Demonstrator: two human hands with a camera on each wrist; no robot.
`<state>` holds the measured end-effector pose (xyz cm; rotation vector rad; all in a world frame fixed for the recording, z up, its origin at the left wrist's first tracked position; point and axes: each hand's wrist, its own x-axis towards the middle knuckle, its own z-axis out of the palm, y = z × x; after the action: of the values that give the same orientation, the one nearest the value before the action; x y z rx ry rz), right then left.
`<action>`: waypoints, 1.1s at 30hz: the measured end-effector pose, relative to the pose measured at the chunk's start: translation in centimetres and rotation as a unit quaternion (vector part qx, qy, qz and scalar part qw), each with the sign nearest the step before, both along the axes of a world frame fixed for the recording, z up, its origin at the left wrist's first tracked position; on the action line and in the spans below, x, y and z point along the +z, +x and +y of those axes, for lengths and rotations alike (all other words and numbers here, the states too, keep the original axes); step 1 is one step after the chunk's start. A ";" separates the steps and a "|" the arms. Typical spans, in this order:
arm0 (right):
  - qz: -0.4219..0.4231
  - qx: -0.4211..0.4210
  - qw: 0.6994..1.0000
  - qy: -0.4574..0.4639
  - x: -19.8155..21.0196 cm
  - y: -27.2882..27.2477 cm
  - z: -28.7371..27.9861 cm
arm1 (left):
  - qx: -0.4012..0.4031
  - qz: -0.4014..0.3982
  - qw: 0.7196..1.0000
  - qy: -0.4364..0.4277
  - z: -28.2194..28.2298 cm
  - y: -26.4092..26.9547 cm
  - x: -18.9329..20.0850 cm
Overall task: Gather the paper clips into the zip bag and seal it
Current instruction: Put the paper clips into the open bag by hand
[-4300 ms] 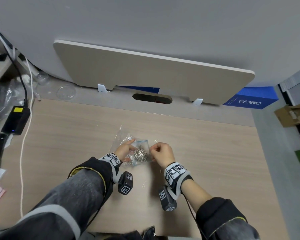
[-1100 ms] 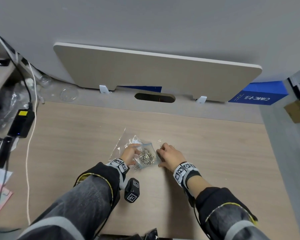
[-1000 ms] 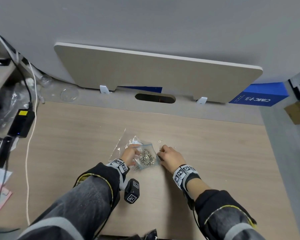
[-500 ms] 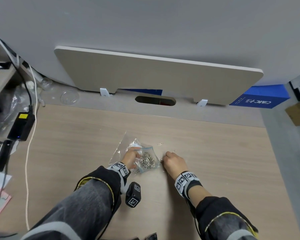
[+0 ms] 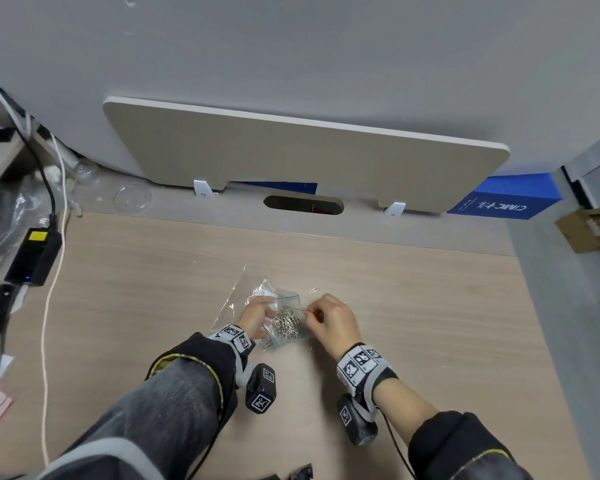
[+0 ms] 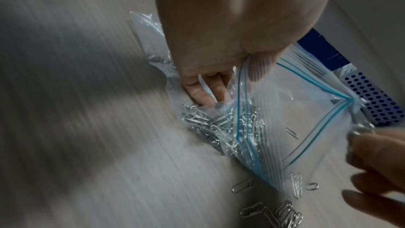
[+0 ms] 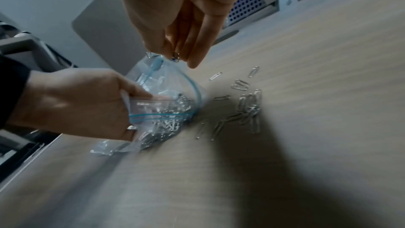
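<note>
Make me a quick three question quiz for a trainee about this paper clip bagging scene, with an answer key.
1. True or false: the zip bag is sealed.
2. Which hand holds the bag's mouth open? A left hand, B right hand
3. Fill in: the right hand's fingers pinch paper clips above the bag's ____.

Key: 1 false, the mouth gapes and loose paper clips lie on the desk. 2 A. 3 mouth.

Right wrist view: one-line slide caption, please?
Right hand drops clips into the open zip bag held by left hand; loose clips remain.
</note>
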<state>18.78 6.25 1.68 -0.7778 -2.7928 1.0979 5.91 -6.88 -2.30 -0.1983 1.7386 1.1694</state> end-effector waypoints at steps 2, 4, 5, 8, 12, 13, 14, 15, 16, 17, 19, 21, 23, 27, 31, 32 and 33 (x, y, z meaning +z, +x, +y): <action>-0.015 0.020 1.000 -0.006 0.0 -0.8 -0.8 | -0.006 0.007 1.000 0.004 0.1 0.0 -0.1; -0.026 0.025 0.999 -0.014 -0.1 -1.2 -1.0 | 0.004 0.000 1.000 0.002 0.2 0.2 0.2; -0.025 0.022 0.999 -0.018 -0.2 -1.2 -1.1 | 0.006 0.000 1.000 0.002 0.2 0.2 0.2; -0.012 0.003 1.000 -0.012 -0.3 -0.5 -0.6 | 0.002 -0.001 1.000 -0.001 0.1 0.1 0.1; -0.021 -0.039 0.999 0.012 -0.7 1.5 0.8 | -0.018 0.015 1.000 -0.008 -0.1 0.0 -0.4; -0.035 -0.049 0.998 0.013 -0.8 2.2 1.2 | -0.018 0.015 1.000 -0.007 0.0 0.0 -0.3; -0.056 -0.056 0.997 0.014 -1.0 2.8 1.5 | -0.013 0.012 1.000 -0.008 0.1 0.0 -0.2; -0.085 -0.060 0.994 0.011 -1.2 3.4 1.9 | -0.009 0.008 1.000 -0.009 0.2 0.1 -0.1; -0.116 -0.060 0.991 0.007 -1.4 4.0 2.2 | -0.005 0.005 1.000 -0.008 0.2 0.1 0.0; -0.146 -0.058 0.988 0.002 -1.6 4.6 2.3 | -0.004 0.004 1.000 -0.007 0.2 0.2 0.0; -0.198 -0.045 0.979 -0.002 -1.8 5.5 2.0 | -0.004 0.005 1.000 -0.002 0.1 0.2 -0.1; -0.234 -0.033 0.972 0.013 -2.2 5.9 1.1 | -0.001 0.007 1.000 -0.003 0.2 0.2 -0.2; -0.256 -0.061 0.965 0.024 -2.5 5.8 0.0 | 0.002 0.005 1.000 -0.007 0.2 0.2 -0.2; -0.251 -0.167 0.954 -0.010 -2.8 4.8 -1.7 | 0.001 0.005 1.000 -0.006 0.2 0.2 -0.2; -0.242 -0.206 0.948 -0.015 -2.9 3.9 -2.0 | -0.004 0.004 1.000 -0.014 0.0 0.2 -0.1; -0.244 -0.214 0.946 -0.018 -2.9 3.7 -1.9 | -0.009 0.006 1.000 -0.012 0.0 0.2 -0.1; -0.245 -0.222 0.944 -0.021 -2.9 3.6 -1.7 | -0.016 0.007 1.000 -0.011 0.0 0.2 0.0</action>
<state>22.36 4.52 -1.23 -1.7936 -2.7135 0.9824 6.11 -6.85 -2.29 -0.1739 1.7612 1.1317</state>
